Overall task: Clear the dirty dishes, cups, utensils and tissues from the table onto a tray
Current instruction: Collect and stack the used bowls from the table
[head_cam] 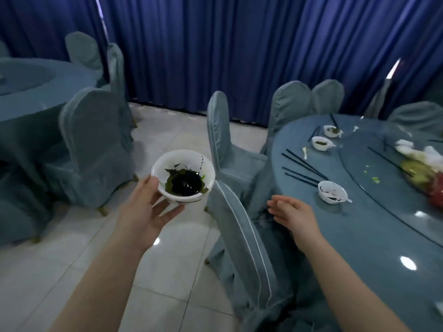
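My left hand (pixel 153 207) holds a white bowl (pixel 183 174) with dark sauce and green scraps in it, out over the tiled floor left of the table. My right hand (pixel 293 213) hovers with fingers apart and nothing in it near the edge of the round blue table (pixel 374 236). On the table stand a dirty white bowl with a spoon (pixel 332 191), two more small bowls (pixel 322 143) (pixel 332 131), several black chopsticks (pixel 304 167), crumpled tissues (pixel 405 143) and a plate of food leftovers (pixel 418 172). No tray is in view.
Chairs in blue-grey covers (pixel 242 226) (pixel 218 130) stand between me and the table. Another covered table (pixel 28 92) with chairs (pixel 93 144) is at the left. Blue curtains (pixel 215 44) close the back. White tiled floor (pixel 167 271) lies between the tables.
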A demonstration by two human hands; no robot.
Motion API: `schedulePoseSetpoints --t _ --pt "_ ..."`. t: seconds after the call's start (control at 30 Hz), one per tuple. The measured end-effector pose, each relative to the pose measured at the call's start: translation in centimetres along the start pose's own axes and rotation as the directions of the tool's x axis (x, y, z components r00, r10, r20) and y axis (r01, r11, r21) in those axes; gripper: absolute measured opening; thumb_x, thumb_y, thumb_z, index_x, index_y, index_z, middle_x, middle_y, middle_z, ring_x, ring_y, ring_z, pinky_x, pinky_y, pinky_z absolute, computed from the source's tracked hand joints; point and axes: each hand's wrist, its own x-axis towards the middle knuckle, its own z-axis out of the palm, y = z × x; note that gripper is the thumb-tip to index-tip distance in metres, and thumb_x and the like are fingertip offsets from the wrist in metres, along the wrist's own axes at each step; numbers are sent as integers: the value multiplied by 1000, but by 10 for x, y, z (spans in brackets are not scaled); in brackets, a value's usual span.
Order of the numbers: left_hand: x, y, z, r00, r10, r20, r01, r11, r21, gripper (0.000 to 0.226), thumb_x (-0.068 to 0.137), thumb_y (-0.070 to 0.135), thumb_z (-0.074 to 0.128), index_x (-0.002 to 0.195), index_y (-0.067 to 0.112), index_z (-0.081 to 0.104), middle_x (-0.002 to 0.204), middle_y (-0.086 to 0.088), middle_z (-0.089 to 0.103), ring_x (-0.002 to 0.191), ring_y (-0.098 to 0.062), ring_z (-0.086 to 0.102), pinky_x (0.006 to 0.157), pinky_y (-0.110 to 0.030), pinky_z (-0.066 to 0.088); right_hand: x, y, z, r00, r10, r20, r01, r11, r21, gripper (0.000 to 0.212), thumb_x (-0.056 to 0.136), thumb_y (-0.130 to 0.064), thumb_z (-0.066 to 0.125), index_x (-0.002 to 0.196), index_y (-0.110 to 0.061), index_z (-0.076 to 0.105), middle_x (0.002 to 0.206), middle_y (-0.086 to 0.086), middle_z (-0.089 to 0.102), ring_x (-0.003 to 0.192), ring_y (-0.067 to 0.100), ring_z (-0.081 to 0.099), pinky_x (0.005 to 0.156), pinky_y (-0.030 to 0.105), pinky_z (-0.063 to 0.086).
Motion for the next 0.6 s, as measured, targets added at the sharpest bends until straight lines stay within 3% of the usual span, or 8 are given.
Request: schedulePoseSetpoints --t 0.27,0.43,0.6 --pt "145 -16 72 946 -245 212 229 968 99 27 98 23 48 124 18 57 113 -10 65 100 -28 64 64 -40 59 67 17 -18 951 133 -280 -133 991 19 17 94 -9 53 97 -16 68 92 0 73 85 18 68 73 29 50" --pt "235 -26 110 903 -315 292 282 947 152 15 97 22 51 101 25 65 101 -6 71 88 -24 71 64 -40 58 132 21 -15 905 187 -382 -180 982 55 15 93 -9 55 96 -16 68 93 3 73 86 20 66 78 30 50" --pt "314 -33 142 869 -403 287 366 914 178 13 95 22 55 99 23 67 98 -9 72 88 -26 70 63 -40 58 190 15 11 880 223 -420 -213 974 73 12 91 -7 58 94 -13 68 87 4 70 77 17 64 59 16 51"
